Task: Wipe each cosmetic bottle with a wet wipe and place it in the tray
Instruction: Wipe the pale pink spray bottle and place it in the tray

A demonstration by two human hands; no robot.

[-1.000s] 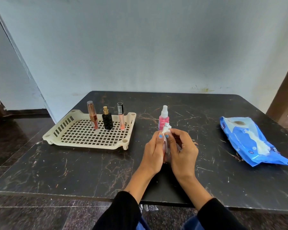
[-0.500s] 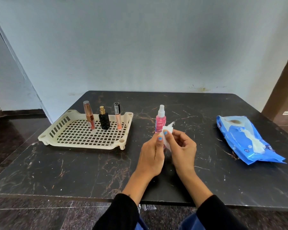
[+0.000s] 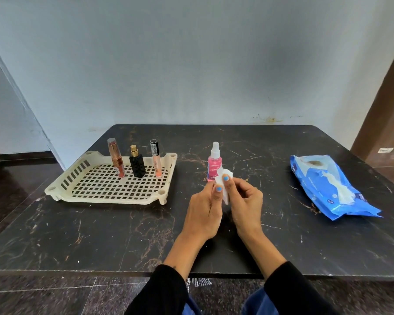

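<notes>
Meanwhile, both hands worked a white wet wipe (image 3: 223, 186) just in front of the pink spray bottle (image 3: 213, 164), the landmark for the rest of the scene. The left hand (image 3: 205, 212) pinched the wipe with thumb and forefinger, and the right hand (image 3: 244, 205) pinched it from the other side, fingers curled. A second earlier a small item had seemed to sit wrapped between the palms; half a second ago and at this moment only the wipe showed, so whether anything lay inside it could not be told. The pink spray bottle stood upright on the bench (image 3: 282, 235), untouched by either hand, which suggested it was the next to be wiped. Well to its left sat the cream tray (image 3: 105, 198), holding three upright cosmetics: a rose-gold tube (image 3: 116, 161), a black perfume bottle (image 3: 137, 164) and a peach gloss tube (image 3: 156, 161). Well to its right lay the blue wipe packet (image 3: 327, 189).
</notes>
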